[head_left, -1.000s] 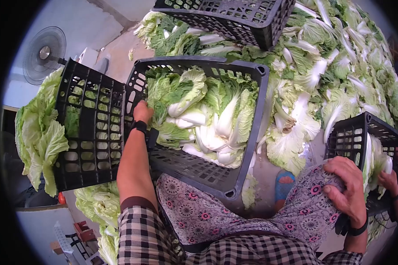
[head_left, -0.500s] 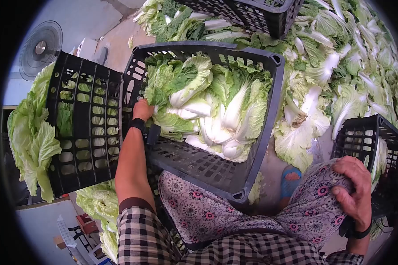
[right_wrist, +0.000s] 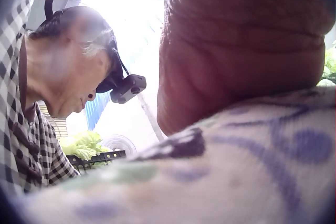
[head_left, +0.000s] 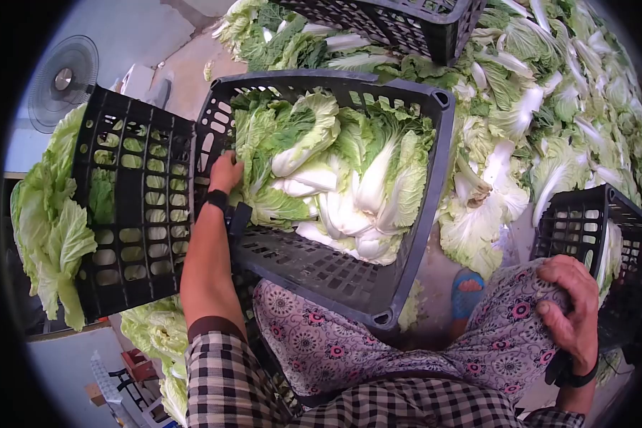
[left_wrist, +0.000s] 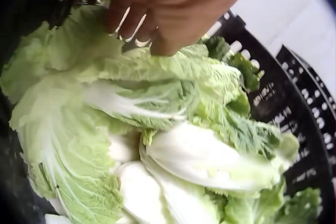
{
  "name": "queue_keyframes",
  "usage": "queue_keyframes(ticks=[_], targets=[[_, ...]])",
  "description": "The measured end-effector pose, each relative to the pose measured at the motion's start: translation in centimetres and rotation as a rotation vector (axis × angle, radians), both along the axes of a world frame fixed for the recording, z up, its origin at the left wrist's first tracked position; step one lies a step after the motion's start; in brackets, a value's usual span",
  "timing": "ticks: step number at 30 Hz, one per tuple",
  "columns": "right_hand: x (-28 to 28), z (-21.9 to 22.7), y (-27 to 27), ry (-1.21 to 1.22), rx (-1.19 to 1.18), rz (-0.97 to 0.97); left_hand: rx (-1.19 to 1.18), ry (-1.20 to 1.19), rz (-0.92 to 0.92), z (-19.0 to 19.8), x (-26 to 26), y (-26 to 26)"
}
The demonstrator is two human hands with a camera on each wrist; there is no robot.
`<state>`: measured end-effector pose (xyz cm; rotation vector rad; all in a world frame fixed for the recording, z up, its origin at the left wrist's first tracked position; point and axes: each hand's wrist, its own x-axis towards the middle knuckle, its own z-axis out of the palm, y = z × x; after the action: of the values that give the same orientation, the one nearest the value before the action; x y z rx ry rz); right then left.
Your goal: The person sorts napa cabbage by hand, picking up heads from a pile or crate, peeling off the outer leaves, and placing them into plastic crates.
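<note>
In the head view my left hand (head_left: pixel 225 173) is at the left end wall of a black plastic crate (head_left: pixel 321 287), its fingers curled at the slotted wall. Heads of napa cabbage (head_left: pixel 374 178) lie in that crate, white stems towards me. The left wrist view shows the left hand (left_wrist: pixel 178 11) over the cabbage leaves (left_wrist: pixel 68 145), its fingertips by the slots and partly hidden. My right hand (head_left: pixel 572 303) rests on the knee of the flowered trousers (head_left: pixel 506 321), fingers loosely bent, holding nothing. Up close, the right hand (right_wrist: pixel 236 50) lies against that cloth.
A second crate (head_left: pixel 139 207), filled with cabbage, stands at the left. Other black crates stand at the top (head_left: pixel 449 28) and right (head_left: pixel 571 228). A large heap of cabbage leaves (head_left: pixel 535 107) covers the floor behind. A fan (head_left: pixel 63 80) stands far left.
The view has shifted, so the crates and heap sit slightly higher and the main crate looks larger. My left hand has moved slightly up along the crate's end wall. The right hand stays on the knee.
</note>
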<state>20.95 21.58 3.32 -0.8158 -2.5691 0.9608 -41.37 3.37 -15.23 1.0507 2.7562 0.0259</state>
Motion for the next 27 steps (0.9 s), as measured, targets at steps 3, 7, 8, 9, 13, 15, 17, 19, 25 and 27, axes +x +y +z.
queue_keyframes(ticks=[3, 7, 8, 9, 13, 15, 17, 19, 25, 27], targets=[[0.0, -0.1, 0.0, -0.004, -0.006, -0.012, 0.059, -0.083, 0.057, -0.4, 0.5, 2.4], [-0.3, -0.2, 0.3, -0.001, -0.002, -0.001, 0.135, -0.372, 0.102, -1.3, 1.0, 2.6], [-0.5, -0.2, 0.4, -0.003, 0.002, 0.004, 0.171, -0.446, 0.106, -1.3, 1.1, 2.2], [-0.8, -0.2, 0.4, -0.002, 0.006, 0.013, 0.231, -0.341, 0.065, -1.6, 1.4, 2.1], [-1.3, -0.1, 0.2, 0.012, 0.036, 0.022, 0.070, 0.009, -0.035, 0.2, 2.9, 2.2], [-1.2, -0.1, 0.0, 0.026, 0.042, 0.016, 0.110, 0.014, 0.024, 1.9, 3.5, 2.1], [-0.8, -0.1, -0.2, 0.042, 0.052, -0.001, 0.176, -0.158, 0.106, 2.7, 4.0, 1.8], [-0.5, -0.1, -0.5, 0.050, 0.053, -0.012, 0.265, -0.512, 0.220, 3.2, 4.6, 0.7], [-0.1, 0.2, -1.0, 0.087, 0.073, -0.043, 0.136, -0.499, 0.147, 1.2, 3.9, 0.8], [0.1, 0.1, -1.2, 0.115, 0.074, -0.052, 0.030, -0.263, 0.073, 1.0, 4.9, 0.7]])
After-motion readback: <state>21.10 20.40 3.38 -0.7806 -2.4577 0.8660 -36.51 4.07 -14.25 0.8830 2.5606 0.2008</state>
